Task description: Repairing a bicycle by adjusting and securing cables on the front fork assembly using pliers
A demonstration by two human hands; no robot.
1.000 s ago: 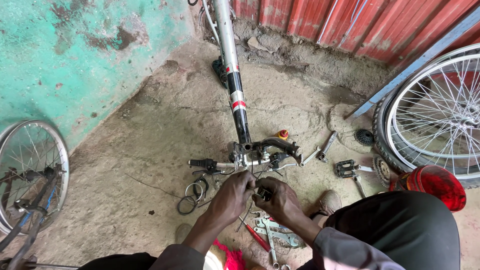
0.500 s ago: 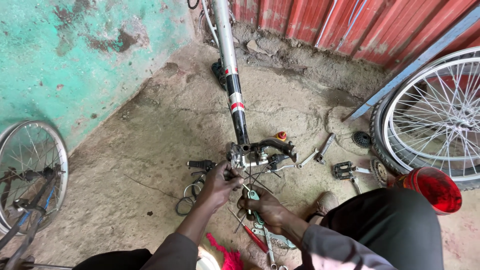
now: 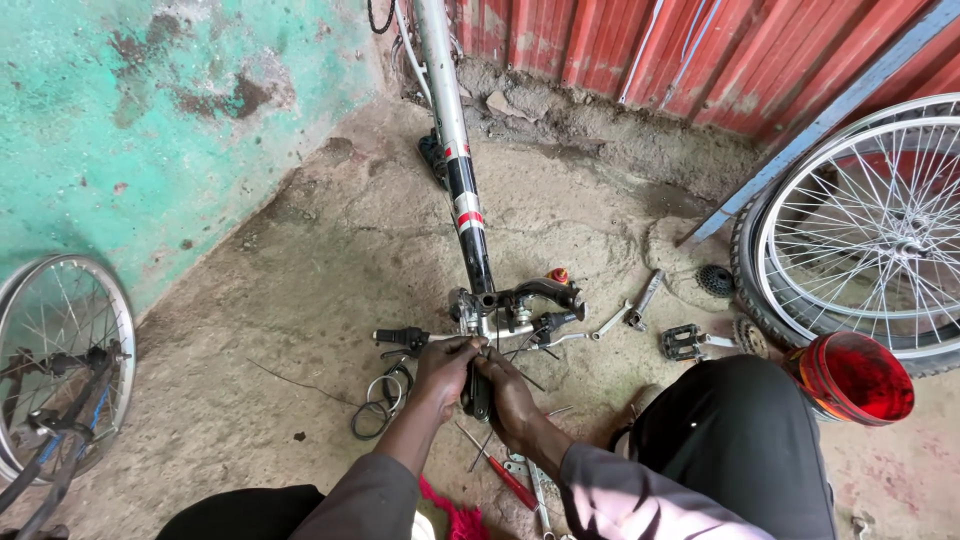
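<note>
Both the left hand [image 3: 443, 368] and right hand [image 3: 507, 392] pinch fittings at the handlebar [image 3: 480, 330] of an upturned bicycle frame [image 3: 455, 170]; wheels [image 3: 870, 235], pedal [image 3: 683, 342] and spanners [image 3: 640, 300] lie loose, reassembly apparently far from finished.

the dusty concrete floor [image 3: 300, 300] bears wrenches [image 3: 640, 300], a black pedal [image 3: 683, 343], a coiled cable [image 3: 380, 400] and a red screwdriver [image 3: 505, 478].

Both hands met at the handlebar [image 3: 480, 325] of an upturned bicycle frame [image 3: 455, 160] on the dirt floor [image 3: 300, 280]. The left hand [image 3: 443, 368] pinched the bar near its black grip [image 3: 402, 337]; the right hand [image 3: 510, 392] touched beside it. Spanners [image 3: 640, 300], a pedal [image 3: 683, 343] and a red container [image 3: 855, 378] lay near, with wheels [image 3: 870, 240] either side.
</note>
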